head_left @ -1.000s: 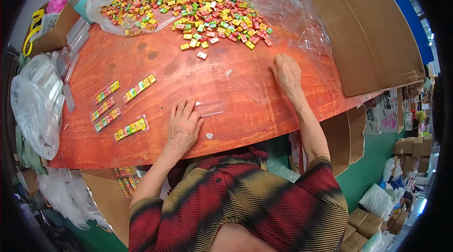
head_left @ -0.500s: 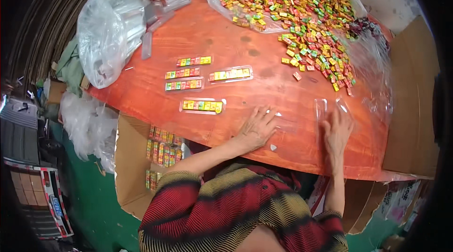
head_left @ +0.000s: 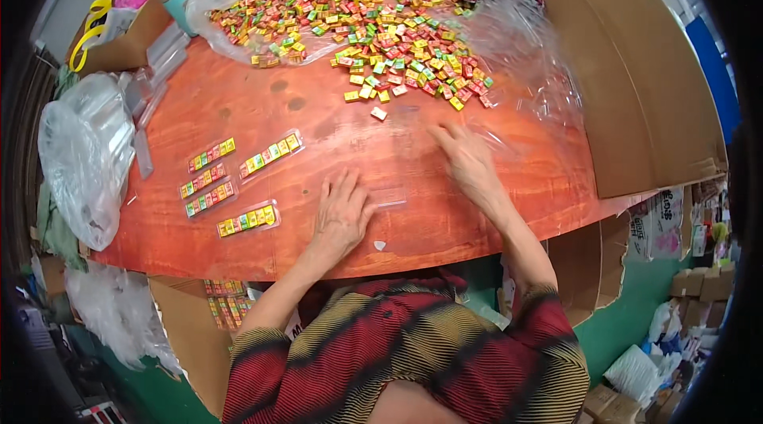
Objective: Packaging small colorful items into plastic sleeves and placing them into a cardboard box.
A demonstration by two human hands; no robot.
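My left hand (head_left: 343,209) lies flat on the orange-red tabletop, fingers stretched out. Beside its thumb rests a clear plastic tray (head_left: 389,197), hard to make out against the table. My right hand (head_left: 470,160) reaches over the table just short of a large heap of small wrapped sweets (head_left: 413,50) in yellow, red and green. Its fingers are apart and I see nothing in them. Another clear plastic piece (head_left: 498,142) lies by its knuckles. Several filled clear trays, each with a row of sweets, sit to the left; the nearest filled tray (head_left: 248,220) is by my left hand.
A clear plastic bag (head_left: 87,158) and stacked clear trays (head_left: 164,54) are at the left edge, near a box (head_left: 131,50). A tall cardboard panel (head_left: 636,82) stands at the right. Below the table's left front edge, an open carton (head_left: 191,321) holds filled trays.
The view has swung to the right, so the scene sits further left. My right hand has moved away from me, toward the heap. My left hand stays flat on the table.
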